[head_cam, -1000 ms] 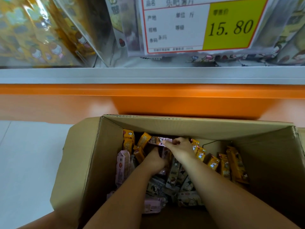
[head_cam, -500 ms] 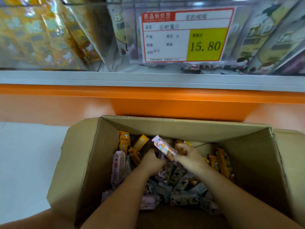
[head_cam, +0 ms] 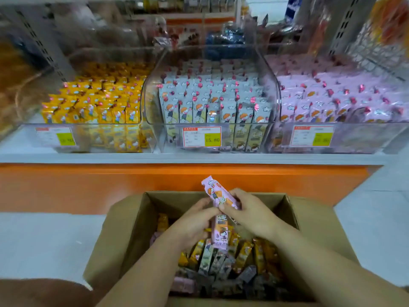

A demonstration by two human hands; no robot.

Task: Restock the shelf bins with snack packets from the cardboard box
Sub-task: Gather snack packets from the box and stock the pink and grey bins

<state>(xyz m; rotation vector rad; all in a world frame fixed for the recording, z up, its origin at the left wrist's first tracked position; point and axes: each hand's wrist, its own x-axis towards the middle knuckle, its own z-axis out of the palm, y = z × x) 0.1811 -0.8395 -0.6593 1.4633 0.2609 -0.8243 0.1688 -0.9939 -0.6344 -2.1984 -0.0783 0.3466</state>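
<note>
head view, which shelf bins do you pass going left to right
bin of yellow packets → bin of grey packets → bin of pink packets

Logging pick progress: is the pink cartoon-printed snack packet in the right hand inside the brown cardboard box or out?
Out: the right hand pinches the pink snack packet, its top above the rim of the cardboard box.
</note>
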